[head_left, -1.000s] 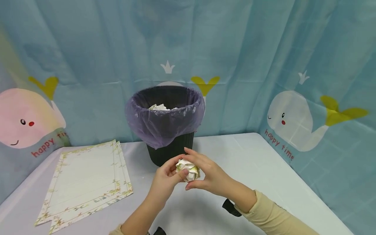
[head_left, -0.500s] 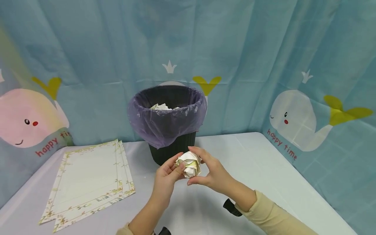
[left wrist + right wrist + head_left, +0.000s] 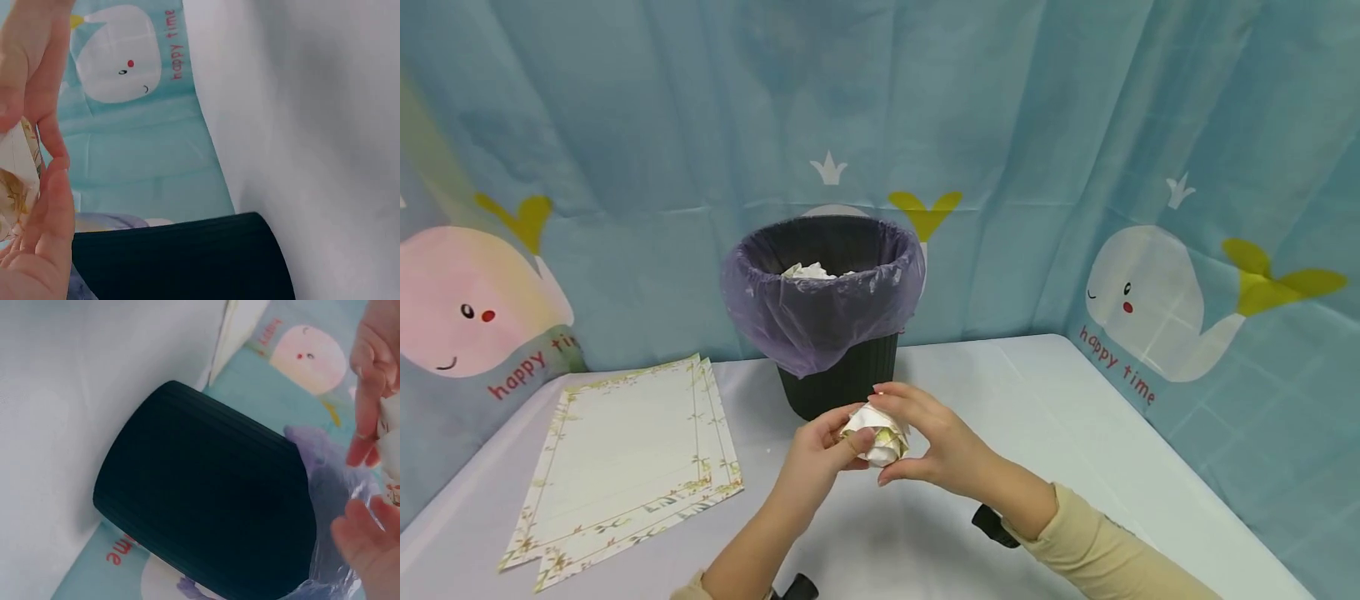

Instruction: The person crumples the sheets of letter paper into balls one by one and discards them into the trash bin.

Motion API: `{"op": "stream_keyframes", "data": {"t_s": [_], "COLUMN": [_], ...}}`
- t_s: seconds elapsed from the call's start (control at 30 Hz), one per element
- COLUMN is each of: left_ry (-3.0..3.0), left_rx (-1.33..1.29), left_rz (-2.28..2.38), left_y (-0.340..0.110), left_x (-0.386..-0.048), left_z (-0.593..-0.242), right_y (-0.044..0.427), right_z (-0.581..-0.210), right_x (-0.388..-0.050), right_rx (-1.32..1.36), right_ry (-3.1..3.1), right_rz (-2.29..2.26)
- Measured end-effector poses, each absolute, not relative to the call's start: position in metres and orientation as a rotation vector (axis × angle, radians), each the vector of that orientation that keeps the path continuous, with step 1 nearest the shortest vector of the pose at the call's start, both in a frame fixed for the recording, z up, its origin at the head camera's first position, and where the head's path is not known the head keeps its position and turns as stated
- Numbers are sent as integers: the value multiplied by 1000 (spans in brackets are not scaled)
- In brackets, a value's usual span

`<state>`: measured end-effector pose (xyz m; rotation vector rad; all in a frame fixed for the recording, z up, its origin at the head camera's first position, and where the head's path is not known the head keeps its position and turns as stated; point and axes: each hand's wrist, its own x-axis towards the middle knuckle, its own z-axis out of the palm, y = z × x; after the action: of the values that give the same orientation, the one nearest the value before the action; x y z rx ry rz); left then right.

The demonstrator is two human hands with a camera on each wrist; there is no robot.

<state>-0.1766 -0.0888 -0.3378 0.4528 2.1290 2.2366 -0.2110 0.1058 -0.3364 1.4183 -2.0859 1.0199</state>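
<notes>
A crumpled ball of white paper with yellow-green print [image 3: 886,440] is held between both hands, above the table in front of the bin. My left hand [image 3: 814,457] grips it from the left, thumb across its near face. On the other side, my right hand [image 3: 942,435] curls its fingers over the top, with the thumb by its lower right. Only part of the paper ball [image 3: 15,159] shows at the left edge of the left wrist view. In the right wrist view, the paper ball [image 3: 391,434] is cut off by the right edge.
Behind the hands stands a dark bin [image 3: 838,379] with a purple liner bag [image 3: 827,321] over its rim. Crumpled paper [image 3: 808,272] lies inside it. Flat bordered sheets [image 3: 625,442] lie overlapping on the white table [image 3: 1015,400] at left. A blue whale-print curtain [image 3: 1000,108] encloses the table.
The paper ball has been turned between the hands, showing a different face. The hands rose slightly half a second ago and have come down a little since. Bin and sheets remain in place.
</notes>
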Motion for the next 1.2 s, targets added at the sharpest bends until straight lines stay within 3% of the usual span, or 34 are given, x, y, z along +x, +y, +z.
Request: {"op": "stream_keyframes", "data": {"t_s": [0.33,0.7,1.2], "left_ry": [2048,2107,1977], "left_rx": [402,583,232], "left_rz": [2505,2546,2599], "left_y": [-84,-81,-66], "left_x": [-173,-172,-178], "left_z": [-337,-336,-339], "right_y": [105,107,94], "right_z": [-335,-327,-349], "right_x": [-213,-212,-224], "right_rx": [1474,1494,1365], "right_ry": [-1993,-2083,-1900], "right_rz": [1083,958,1131]}}
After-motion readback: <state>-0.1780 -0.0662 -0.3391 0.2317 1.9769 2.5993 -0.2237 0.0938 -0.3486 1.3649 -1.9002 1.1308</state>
